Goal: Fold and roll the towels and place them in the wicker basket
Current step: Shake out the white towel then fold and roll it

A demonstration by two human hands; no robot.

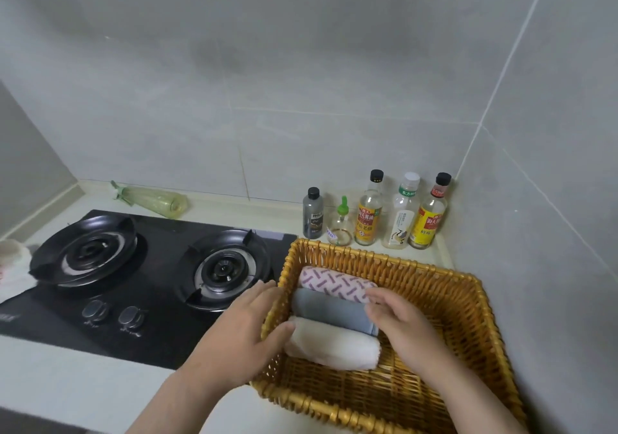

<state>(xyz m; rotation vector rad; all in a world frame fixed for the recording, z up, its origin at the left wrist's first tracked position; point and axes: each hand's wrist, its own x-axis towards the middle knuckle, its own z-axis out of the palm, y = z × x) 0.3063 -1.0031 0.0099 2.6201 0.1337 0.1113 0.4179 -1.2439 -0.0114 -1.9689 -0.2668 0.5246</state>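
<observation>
Nearest the camera, the wicker basket sits at the worktop's right end, its near rim close to the front edge and its right side toward the tiled side wall. Both hands are at it. The left hand lies against the outside of the left wall with fingers straight and relaxed, gripping nothing, while its thumb reaches over the rim to touch the end of the white towel. This probably steadies the basket and squares that roll. The right hand is inside, flat and loose-fingered on the right end of the grey-blue towel, its fingertips reaching the pink patterned towel beyond. It seems to press the rolls so they do not unwind. All three towels are rolled into tight cylinders, lying side by side across the left half of the basket and touching one another. The white one looks fluffy, the grey one smooth. The task looks nearly done. Left of the basket is a black gas hob. In the back right corner stand five bottles, and a green spray bottle lies along the back edge.
</observation>
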